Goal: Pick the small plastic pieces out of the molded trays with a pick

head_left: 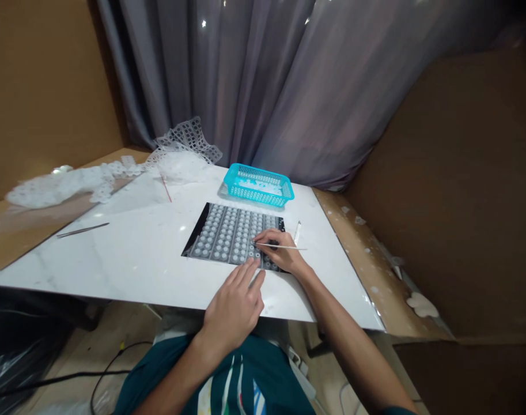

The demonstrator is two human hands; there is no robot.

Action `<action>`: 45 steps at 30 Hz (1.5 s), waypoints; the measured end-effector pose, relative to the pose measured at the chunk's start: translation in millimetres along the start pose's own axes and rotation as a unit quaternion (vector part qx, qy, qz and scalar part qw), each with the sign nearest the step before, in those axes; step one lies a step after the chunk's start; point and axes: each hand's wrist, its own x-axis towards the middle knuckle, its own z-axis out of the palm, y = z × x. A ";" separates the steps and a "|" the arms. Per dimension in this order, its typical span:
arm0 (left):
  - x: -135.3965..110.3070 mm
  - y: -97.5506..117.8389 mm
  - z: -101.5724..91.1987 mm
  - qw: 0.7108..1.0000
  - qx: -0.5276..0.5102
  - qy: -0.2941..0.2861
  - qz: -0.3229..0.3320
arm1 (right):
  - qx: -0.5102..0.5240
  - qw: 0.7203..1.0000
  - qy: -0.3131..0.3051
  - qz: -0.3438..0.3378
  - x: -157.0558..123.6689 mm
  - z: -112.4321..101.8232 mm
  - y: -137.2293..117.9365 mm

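Observation:
A dark sheet [228, 233] covered with rows of small round white pieces lies on the white tabletop [137, 253]. My right hand [280, 251] rests on the sheet's near right corner, pinching thin tweezers [284, 246] whose tips point left onto the sheet. My left hand [237, 302] lies flat at the table's front edge, fingers stretched out, fingertips touching the sheet's near edge, holding nothing.
A turquoise basket [259, 185] with white bits stands behind the sheet. A second pair of tweezers [82, 230] lies at the left. Perforated white scrap sheets [98, 173] pile at the back left. Grey curtain behind, brown cardboard walls [457, 190] on both sides.

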 end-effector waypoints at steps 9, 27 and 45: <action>0.3 1.2 -0.9 1.000 0.001 0.008 -0.002 | -0.174 0.980 -0.053 -0.081 -0.5 6.7 0.1; 1.6 -0.3 1.7 1.000 0.008 -0.009 0.002 | -0.049 0.988 0.138 0.042 7.0 15.0 13.3; 2.5 1.0 -3.2 1.000 0.027 0.003 0.017 | 0.002 1.000 -0.009 0.018 -4.0 -17.5 1.1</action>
